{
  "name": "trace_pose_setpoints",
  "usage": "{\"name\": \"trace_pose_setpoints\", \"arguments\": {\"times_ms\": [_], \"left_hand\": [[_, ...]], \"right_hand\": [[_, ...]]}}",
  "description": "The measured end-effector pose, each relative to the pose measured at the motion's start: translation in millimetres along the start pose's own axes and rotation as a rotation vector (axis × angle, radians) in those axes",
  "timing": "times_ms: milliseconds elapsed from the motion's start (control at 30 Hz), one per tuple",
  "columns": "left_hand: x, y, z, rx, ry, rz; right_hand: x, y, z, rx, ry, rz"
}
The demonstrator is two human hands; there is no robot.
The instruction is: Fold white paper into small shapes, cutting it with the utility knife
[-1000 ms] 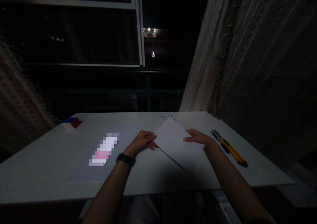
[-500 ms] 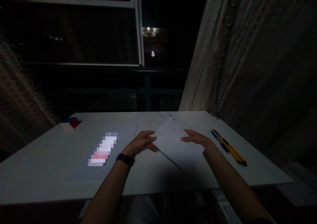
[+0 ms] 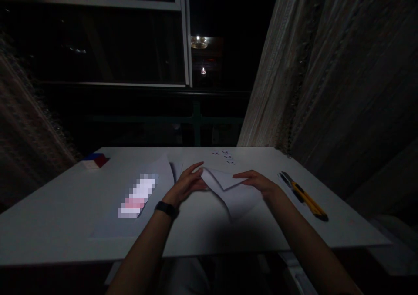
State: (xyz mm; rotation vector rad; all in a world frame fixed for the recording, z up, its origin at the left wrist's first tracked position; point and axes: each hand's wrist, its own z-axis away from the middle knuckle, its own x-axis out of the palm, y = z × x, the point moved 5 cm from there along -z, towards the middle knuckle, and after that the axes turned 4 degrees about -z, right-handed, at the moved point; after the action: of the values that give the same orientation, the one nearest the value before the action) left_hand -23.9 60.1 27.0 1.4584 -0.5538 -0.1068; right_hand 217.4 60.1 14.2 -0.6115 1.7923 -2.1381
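A paper [image 3: 240, 204], one corner bent over, is at the middle of the desk [image 3: 55, 221], fingers of left hand [image 3: 187, 182] and right hand [image 3: 257, 182] grasping its sides. Leftward, a phone [image 3: 138, 196] lies on a curling sheet [image 3: 164, 175]; rightward, toward the edge, a cutter [image 3: 307, 198].

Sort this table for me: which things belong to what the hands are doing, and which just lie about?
Part of the work:
left hand, right hand
white paper between them, one corner bent over

Apparently just lying about, untouched:
yellow-and-black cutter
red, white and blue block
bright blurred-out oblong on a second sheet
small dark-marked pieces
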Motion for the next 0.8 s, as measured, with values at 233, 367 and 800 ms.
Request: {"name": "trace_pose_setpoints", "arguments": {"times_ms": [233, 367, 800], "left_hand": [[1.4, -6, -7, -0.021, 0.110, 0.012], [-4.7, -6, -8, 0.110, 0.238, -0.053], [-6.4, -5, -10, 0.190, 0.332, -0.430]], "right_hand": [[40, 1, -13, -0.241, 0.177, 0.132], [65, -1, -17, -0.447, 0.142, 0.388], [75, -1, -18, -0.294, 0.037, -0.045]]}}
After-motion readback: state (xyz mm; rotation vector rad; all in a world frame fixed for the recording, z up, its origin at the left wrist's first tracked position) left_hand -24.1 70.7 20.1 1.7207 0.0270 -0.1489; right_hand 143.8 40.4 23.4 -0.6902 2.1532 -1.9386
